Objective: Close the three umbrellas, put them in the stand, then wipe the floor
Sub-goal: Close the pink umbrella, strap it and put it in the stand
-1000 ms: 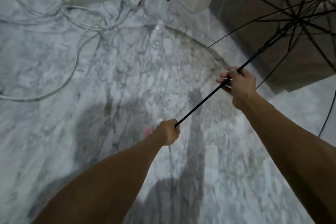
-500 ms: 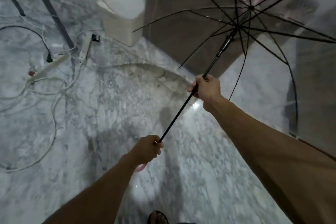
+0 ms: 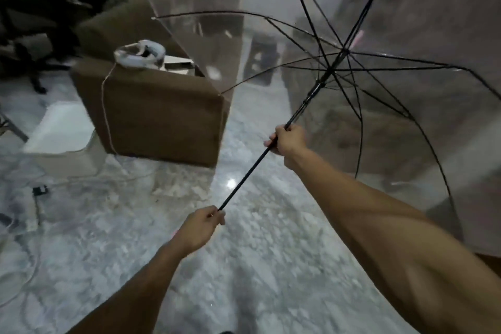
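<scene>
I hold one clear umbrella (image 3: 406, 43) with black ribs, its canopy spread open at the upper right. Its black shaft (image 3: 246, 176) slants from lower left to upper right. My left hand (image 3: 202, 226) grips the handle end, where a bit of pink shows. My right hand (image 3: 288, 139) grips the shaft higher up, just below the black runner (image 3: 315, 89). No other umbrella and no stand can be made out in this blurred view.
A brown armchair (image 3: 162, 114) stands ahead at the left, with a white headset-like object (image 3: 139, 55) and a cord on its arm. A white box (image 3: 63, 141) sits on the marble floor (image 3: 257, 266) beside it. Cables and a black office chair (image 3: 35, 16) lie far left.
The view has swung up from the floor and cables to the armchair. The umbrella has tilted upward with it. Both hands keep their grips on handle and shaft.
</scene>
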